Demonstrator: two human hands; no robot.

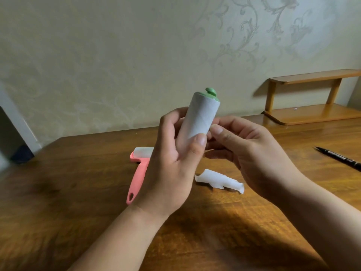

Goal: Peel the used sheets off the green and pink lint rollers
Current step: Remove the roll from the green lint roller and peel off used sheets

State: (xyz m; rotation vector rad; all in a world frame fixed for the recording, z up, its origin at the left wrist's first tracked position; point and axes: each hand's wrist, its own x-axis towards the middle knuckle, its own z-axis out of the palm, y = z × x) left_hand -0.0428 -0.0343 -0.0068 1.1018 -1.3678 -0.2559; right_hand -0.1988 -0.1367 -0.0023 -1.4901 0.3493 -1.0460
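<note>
Left hand point(172, 153), its forearm entering from 6 o'clock, is wrapped around the lower part of the green lint roller point(201, 116): the thumb is pressed across the front of the roll and the fingers are curled behind it. Right hand point(250, 149), entering from 4 o'clock, has curled fingers, with thumb and forefinger brought together against the roll's lower right edge. Whether they pinch a sheet corner cannot be told.

The roller is held above the table point(78, 192), with its long axis running from 7 o'clock, inside the left grip, to 1 o'clock, green end uppermost. The roll lies at 9 o'clock from the right fingertips, touching them, so the right hand is the nearer one for peeling. Judged from this, the pull must start at that edge and run around the roll. The roll's surface is pale grey-white, crossed by a diagonal seam point(203, 119).

Below the hands, at 5 o'clock of the roller, a peeled sheet point(218, 181) lies curled on the table. At 8 o'clock lies the pink lint roller point(138, 173), partly hidden by the left hand, its sheet seemingly not yet removed. Farther right are a pen point(340, 158) and a wooden shelf point(312, 98).
</note>
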